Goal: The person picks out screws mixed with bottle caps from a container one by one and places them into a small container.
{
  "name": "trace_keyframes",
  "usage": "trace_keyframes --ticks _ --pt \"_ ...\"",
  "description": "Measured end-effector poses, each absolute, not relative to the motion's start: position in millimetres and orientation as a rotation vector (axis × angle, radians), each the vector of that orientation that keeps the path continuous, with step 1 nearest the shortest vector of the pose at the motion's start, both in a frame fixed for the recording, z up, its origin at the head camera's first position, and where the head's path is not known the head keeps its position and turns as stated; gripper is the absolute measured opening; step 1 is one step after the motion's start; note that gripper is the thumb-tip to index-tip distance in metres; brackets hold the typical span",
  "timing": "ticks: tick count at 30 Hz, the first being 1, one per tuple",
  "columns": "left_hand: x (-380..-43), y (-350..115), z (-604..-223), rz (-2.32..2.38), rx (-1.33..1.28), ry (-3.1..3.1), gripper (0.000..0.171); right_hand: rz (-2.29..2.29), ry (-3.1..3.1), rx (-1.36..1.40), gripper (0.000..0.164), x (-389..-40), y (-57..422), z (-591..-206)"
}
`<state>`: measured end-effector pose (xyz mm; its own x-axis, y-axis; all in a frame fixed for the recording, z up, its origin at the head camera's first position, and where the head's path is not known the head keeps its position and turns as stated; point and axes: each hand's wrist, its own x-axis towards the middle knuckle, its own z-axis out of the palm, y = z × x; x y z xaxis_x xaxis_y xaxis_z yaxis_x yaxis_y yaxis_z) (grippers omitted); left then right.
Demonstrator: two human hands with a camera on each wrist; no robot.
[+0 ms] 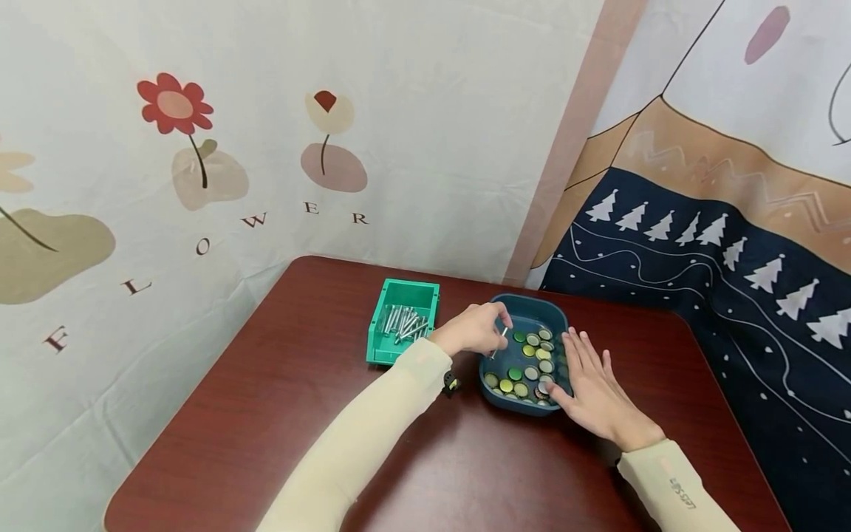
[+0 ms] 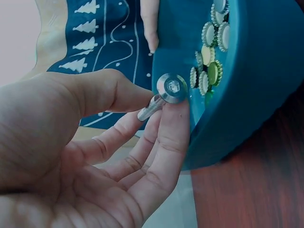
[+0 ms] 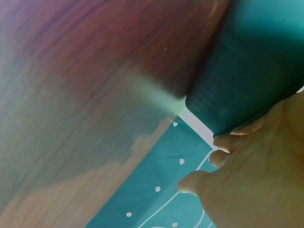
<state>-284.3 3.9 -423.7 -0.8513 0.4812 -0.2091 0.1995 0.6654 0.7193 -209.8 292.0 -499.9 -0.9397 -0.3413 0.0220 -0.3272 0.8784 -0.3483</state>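
My left hand [image 1: 473, 329] pinches a silver bolt [image 2: 172, 88] between thumb and fingers, its round socketed head facing the left wrist camera. It is held over the left side of a dark blue basin [image 1: 490, 399]. Inside the basin, bottle caps [image 1: 521, 389] in silver, yellow and green lie mostly toward the right and front. My right hand [image 1: 598, 391] lies along the basin's right side with straight fingers, the thumb reaching over the rim. In the right wrist view, its fingers touch the basin's outer wall [image 3: 251, 61].
Left of the basin stands a green bin [image 1: 380, 353] with a pile of similar silver bolts [image 1: 404, 323]. A small black object [image 1: 450, 384] sits by the left wrist, partly hidden. Both containers stand on a dark red wooden table [image 1: 266, 414], with printed cloths behind it.
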Motion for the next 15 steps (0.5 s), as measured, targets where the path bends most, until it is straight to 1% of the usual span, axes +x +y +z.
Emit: trace_keyframes --ticks 8,15 --pt "-284 -14 -418 1.075 0.522 2.544 0.029 -0.574 3.001 -0.533 0.102 -209 292 -500" --pt "-288 -35 -416 1.061 0.518 2.608 0.034 -0.562 3.022 -0.549 0.102 -209 293 -502"
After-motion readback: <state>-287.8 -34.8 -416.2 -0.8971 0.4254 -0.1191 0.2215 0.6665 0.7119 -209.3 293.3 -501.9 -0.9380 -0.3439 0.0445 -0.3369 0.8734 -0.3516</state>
